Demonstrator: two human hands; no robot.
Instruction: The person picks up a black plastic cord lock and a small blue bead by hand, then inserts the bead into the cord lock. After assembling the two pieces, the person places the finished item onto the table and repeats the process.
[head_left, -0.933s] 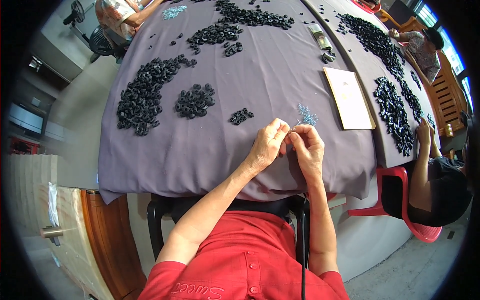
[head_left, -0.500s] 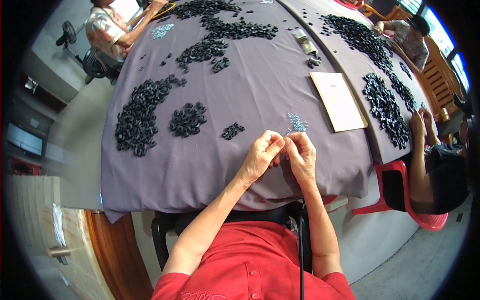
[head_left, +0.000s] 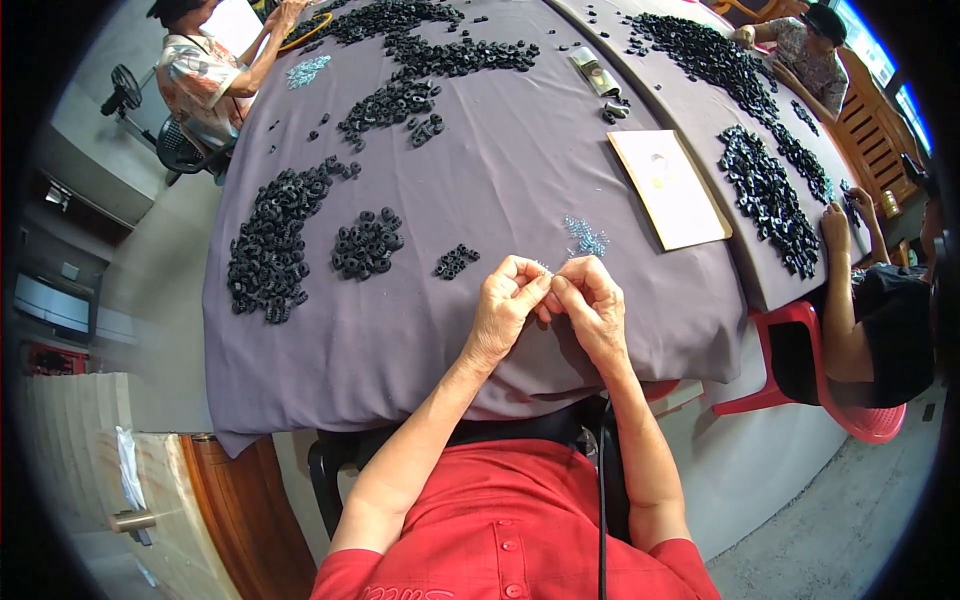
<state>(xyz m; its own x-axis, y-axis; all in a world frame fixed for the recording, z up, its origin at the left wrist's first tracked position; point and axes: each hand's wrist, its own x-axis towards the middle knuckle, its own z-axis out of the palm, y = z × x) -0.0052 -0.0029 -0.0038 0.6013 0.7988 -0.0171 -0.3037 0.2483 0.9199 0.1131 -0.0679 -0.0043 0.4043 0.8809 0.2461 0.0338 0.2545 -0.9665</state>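
Black parts (head_left: 268, 245) to handle, left of the blue pieces (head_left: 586, 238), seemingly plenty; pinching a tiny piece (head_left: 544, 267), unidentifiable, just this side of those with left hand (head_left: 506, 306) and right hand (head_left: 597, 308); cannot tell finished share.

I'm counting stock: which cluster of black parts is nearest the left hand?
The small cluster beyond the left hand, to its left; all others lie farther away.

The person's left hand (head_left: 508, 305) and right hand (head_left: 594, 305) pinch close together above the cloth-covered worktop (head_left: 480, 190), near small blue pieces (head_left: 587, 238).
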